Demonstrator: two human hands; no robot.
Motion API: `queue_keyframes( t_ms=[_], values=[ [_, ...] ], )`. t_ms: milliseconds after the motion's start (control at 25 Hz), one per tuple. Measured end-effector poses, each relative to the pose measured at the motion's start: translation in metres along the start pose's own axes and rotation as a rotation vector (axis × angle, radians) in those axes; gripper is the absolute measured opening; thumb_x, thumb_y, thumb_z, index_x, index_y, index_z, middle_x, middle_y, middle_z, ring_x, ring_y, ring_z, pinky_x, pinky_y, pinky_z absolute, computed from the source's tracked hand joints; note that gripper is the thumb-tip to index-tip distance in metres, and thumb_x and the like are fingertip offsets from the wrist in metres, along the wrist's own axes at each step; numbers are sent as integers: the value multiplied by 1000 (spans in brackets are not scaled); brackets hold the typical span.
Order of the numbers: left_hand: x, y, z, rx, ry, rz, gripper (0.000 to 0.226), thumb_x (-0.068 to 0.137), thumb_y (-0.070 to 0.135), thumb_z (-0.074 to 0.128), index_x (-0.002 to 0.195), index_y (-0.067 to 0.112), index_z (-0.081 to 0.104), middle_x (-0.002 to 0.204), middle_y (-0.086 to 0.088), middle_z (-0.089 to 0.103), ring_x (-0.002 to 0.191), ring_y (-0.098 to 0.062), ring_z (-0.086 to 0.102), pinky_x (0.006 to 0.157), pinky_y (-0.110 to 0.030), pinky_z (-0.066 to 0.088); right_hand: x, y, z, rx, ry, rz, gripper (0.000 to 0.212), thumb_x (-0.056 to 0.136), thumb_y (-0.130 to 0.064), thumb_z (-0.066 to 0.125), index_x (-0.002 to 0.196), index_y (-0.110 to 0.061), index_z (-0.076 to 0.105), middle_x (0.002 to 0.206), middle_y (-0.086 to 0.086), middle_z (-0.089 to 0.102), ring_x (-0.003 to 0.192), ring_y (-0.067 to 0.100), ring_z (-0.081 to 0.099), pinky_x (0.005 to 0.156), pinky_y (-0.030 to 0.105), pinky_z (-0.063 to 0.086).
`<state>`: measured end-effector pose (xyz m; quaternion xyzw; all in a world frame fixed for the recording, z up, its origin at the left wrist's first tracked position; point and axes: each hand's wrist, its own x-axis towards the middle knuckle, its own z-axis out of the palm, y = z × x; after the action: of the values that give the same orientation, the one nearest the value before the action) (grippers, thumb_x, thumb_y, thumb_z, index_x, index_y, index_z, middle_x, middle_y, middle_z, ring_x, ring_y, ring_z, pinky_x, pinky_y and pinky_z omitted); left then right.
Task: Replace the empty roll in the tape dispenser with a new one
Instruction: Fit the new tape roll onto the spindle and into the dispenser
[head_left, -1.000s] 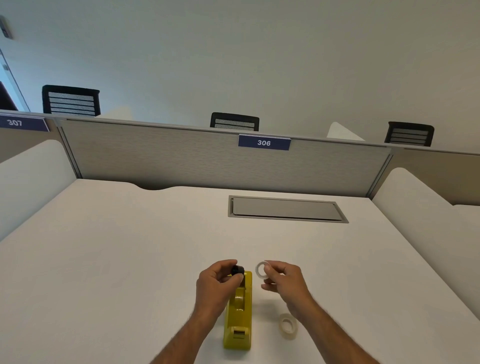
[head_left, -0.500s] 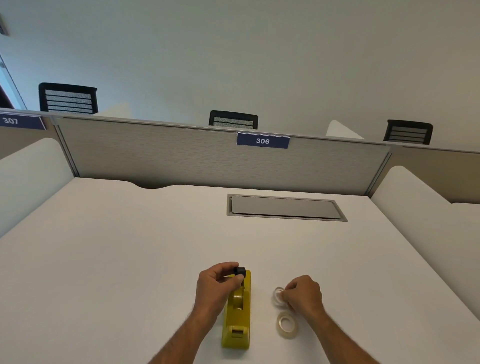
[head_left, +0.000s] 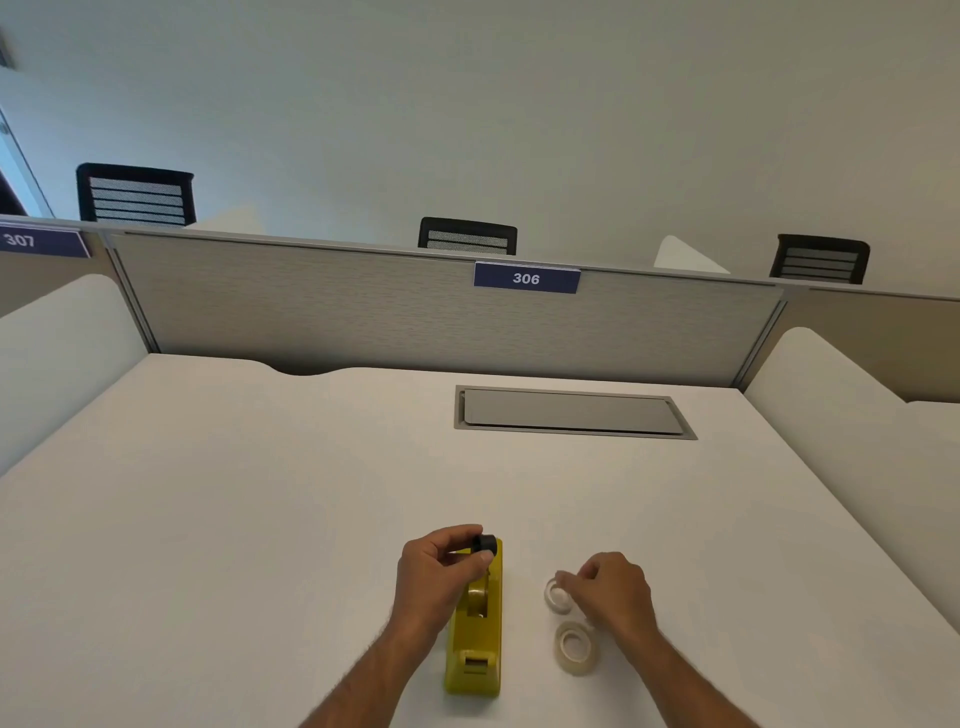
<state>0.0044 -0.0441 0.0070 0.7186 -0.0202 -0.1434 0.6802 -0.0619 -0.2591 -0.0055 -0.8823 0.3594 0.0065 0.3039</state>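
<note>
Yellow tape dispenser (head_left: 475, 631) cradle empty, left hand (head_left: 439, 574) pinching black spindle (head_left: 485, 543), right hand (head_left: 613, 590) fingertips on empty core (head_left: 555, 596), new tape roll (head_left: 575, 648) beside.

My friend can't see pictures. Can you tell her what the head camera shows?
Two bare hands work at a white desk: the left hand pinches a small black spool above a yellow tape dispenser, and the right hand touches an empty tape ring lying beside a fuller tape roll.
</note>
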Motion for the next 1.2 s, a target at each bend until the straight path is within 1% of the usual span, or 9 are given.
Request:
queue_keyframes(
  t_ms=[80,240,480,560,680,840,960,1080,1200],
  values=[
    [0,1,0,3,4,2,32,74,8,82,100,25,77,94,7,79,87,-14,75,73,-26,61,-9,-2,-4,-131,-83,-23,39,63,-58,72,72,-21,63,73,-7,70,70,13,66,66,29,54],
    [-2,3,1,13,15,6,31,73,7,82,97,26,77,91,9,79,84,-13,74,70,-25,60,-29,-5,-5,-334,-218,-27,62,46,-68,69,89,-25,57,96,-6,68,87,16,63,67,28,47],
    [-4,5,2,7,9,18,32,73,6,82,97,25,77,91,8,79,81,-11,74,71,-26,61,-37,-7,-7,-330,-309,-22,52,58,-48,77,100,-21,61,105,-3,67,96,17,65,64,23,47],
    [-4,5,2,5,5,17,32,73,5,82,99,24,77,93,7,79,85,-13,75,72,-26,61,-38,-11,-7,-136,-328,11,45,55,-39,82,90,-19,64,94,-2,68,83,17,67,57,24,51],
    [-5,5,2,-9,-3,18,32,73,2,82,98,21,77,93,3,79,86,-13,75,77,-31,63,-35,-17,-9,471,-437,94,31,59,-11,85,85,-7,69,84,9,68,64,23,65,64,42,64],
    [-8,7,3,1,-20,34,30,73,4,83,94,25,77,90,7,80,84,-6,75,76,-24,60,-36,-36,-21,1001,-614,118,22,86,6,67,107,0,72,95,17,68,84,32,67,76,43,61],
    [-10,9,3,2,-47,50,30,71,5,84,95,21,78,88,6,80,85,-8,75,75,-23,60,-37,-42,-22,1157,-634,111,24,92,6,58,111,1,71,101,21,72,89,36,69,81,45,61],
    [-11,9,3,-7,-57,58,31,71,4,84,99,17,78,88,5,81,84,-9,76,70,-18,58,-38,-46,-22,1204,-628,94,25,94,7,55,114,2,69,108,24,72,94,39,70,83,45,61],
    [-11,9,5,30,-55,78,32,70,11,86,99,21,79,88,9,80,84,-9,75,73,-21,59,-40,-49,-22,1213,-633,87,26,94,7,55,117,1,67,113,27,71,98,41,70,83,45,61]
  ],
)
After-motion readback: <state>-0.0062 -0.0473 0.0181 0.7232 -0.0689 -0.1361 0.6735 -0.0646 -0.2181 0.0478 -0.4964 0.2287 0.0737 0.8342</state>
